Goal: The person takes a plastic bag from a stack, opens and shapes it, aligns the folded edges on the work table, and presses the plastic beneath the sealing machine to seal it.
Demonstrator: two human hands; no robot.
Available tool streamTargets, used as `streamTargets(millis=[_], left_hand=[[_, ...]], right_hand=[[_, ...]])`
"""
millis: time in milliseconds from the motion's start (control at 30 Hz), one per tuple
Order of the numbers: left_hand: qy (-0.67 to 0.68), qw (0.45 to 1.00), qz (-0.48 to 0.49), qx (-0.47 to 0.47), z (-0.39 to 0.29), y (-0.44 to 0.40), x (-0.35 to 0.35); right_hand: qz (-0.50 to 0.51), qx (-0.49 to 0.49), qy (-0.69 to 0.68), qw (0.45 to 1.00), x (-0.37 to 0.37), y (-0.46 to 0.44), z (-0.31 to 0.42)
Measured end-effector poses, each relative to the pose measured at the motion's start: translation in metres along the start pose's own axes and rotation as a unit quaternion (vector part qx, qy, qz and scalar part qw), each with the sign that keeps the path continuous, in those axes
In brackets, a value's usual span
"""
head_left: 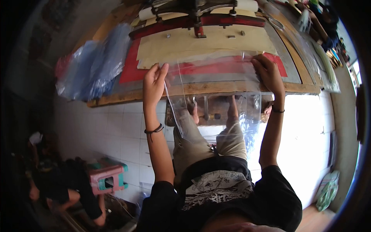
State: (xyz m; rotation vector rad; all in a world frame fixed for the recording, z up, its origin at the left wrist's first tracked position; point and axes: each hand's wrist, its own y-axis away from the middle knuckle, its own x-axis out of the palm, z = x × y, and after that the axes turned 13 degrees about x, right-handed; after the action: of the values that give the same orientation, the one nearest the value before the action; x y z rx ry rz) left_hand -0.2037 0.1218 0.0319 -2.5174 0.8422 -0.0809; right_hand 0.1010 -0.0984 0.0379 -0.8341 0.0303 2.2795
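Note:
A clear plastic bag point(216, 83) hangs spread between my two hands, its lower part dropping past the table's front edge over my lap. My left hand point(154, 83) pinches the bag's left upper corner between thumb and fingers. At the opposite corner, my right hand point(269, 73) grips the sheet with curled fingers. Behind the bag lies a tan sheet point(208, 42) on a red mat point(127, 69). Above that sheet stands a machine with a dark red bar point(162, 30), and small metal pieces point(232, 36) rest near it.
A pile of clear bluish plastic point(96, 62) covers the table's left end. More clear plastic point(328, 73) lies at the right edge, near scissors point(276, 24). A pink and green stool point(108, 176) stands lower left beside a seated person point(65, 181). Another person point(328, 23) is at upper right.

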Motion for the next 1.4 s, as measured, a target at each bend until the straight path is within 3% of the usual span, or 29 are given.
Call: streamTargets(millis=[67,100,267,333,500,533,667,733,800,867,933,1033,1133,1400], left_hand=[[-0.027,1.0,0.007,0.011,0.004,-0.001,-0.002],[-0.031,0.999,0.02,0.028,0.007,-0.001,-0.004],[0.003,0.997,0.005,0.083,0.026,0.0,-0.005],[-0.03,0.999,0.029,0.028,0.009,0.0,-0.007],[-0.025,1.0,0.003,0.017,-0.001,0.002,0.002],[-0.028,0.999,0.0,0.021,0.0,0.002,0.003],[-0.08,0.997,-0.007,0.006,0.005,0.003,0.002],[-0.093,0.996,0.005,-0.01,-0.001,0.003,0.005],[-0.089,0.996,0.005,0.006,0.006,0.003,0.003],[-0.079,0.997,0.008,0.016,0.001,0.003,0.007],[-0.073,0.997,0.015,0.022,0.001,0.001,0.004],[-0.063,0.998,0.025,0.018,0.005,0.002,-0.002],[-0.051,0.997,0.038,0.032,0.005,0.003,-0.003],[-0.045,0.996,0.043,0.056,0.007,0.003,-0.005]], right_hand=[[-0.006,-0.041,-0.006,0.999,0.002,0.001,0.0],[0.014,0.021,-0.035,0.999,0.001,0.004,0.007],[-0.038,-0.03,-0.045,0.998,0.006,0.001,-0.001],[-0.013,-0.027,-0.082,0.996,0.006,0.0,0.001],[-0.025,-0.033,-0.033,0.999,0.006,0.0,-0.003],[-0.008,0.02,-0.015,1.0,0.002,0.004,0.005],[-0.006,-0.05,-0.02,0.999,-0.002,0.004,0.006],[0.014,0.022,0.001,1.0,-0.005,0.005,0.014],[-0.004,-0.023,-0.012,1.0,-0.007,0.006,0.016],[0.021,0.03,0.008,0.999,-0.01,0.006,0.019],[0.015,-0.009,-0.018,1.0,-0.007,0.004,0.014],[0.004,0.055,-0.025,0.998,-0.008,0.006,0.028],[0.004,-0.002,0.014,1.0,-0.005,0.003,0.021],[0.044,0.008,-0.033,0.998,-0.001,0.002,0.015]])
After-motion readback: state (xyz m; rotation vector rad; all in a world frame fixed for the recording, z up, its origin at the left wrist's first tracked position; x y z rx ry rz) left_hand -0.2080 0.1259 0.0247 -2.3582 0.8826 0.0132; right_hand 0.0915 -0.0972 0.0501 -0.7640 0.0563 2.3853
